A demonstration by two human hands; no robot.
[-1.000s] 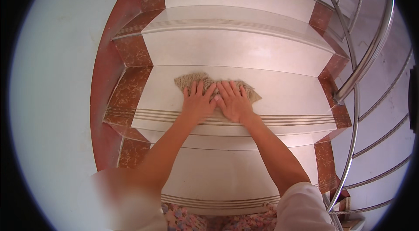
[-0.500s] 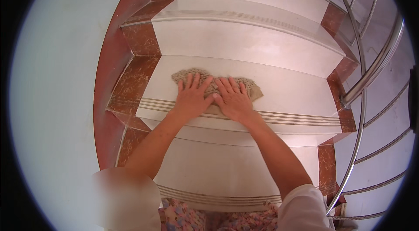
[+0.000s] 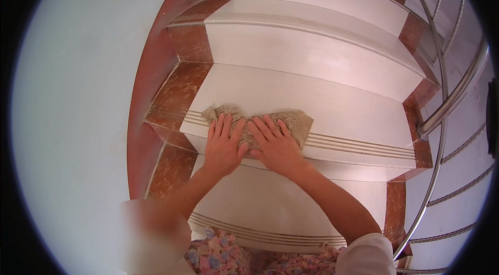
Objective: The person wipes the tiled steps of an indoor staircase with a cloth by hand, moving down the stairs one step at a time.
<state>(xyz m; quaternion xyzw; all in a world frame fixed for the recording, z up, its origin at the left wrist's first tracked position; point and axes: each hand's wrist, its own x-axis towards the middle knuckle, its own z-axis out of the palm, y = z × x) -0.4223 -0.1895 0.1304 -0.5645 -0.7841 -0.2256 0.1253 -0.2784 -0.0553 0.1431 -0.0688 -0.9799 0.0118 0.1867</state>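
A brown, textured cloth (image 3: 296,122) lies bunched across the front edge of a white stair tread (image 3: 343,114), over its dark grooved lines. On the left part of the cloth my left hand (image 3: 224,145) presses down flat, fingers stretched forward. Beside it, my right hand (image 3: 275,145) lies flat on the middle of the cloth with its fingers extended. The thumbs come close together over the fabric. Part of the cloth is hidden beneath both palms.
Reddish-brown marbled borders (image 3: 176,88) edge the stairs on both sides. At the left rises a pale wall (image 3: 78,109) with a red skirting (image 3: 143,145). A metal handrail (image 3: 455,96) with twisted bars curves along the right. More steps climb ahead.
Both hands have drawn the cloth back toward me, from the middle of the tread to its grooved front edge. The whole view has shifted slightly.
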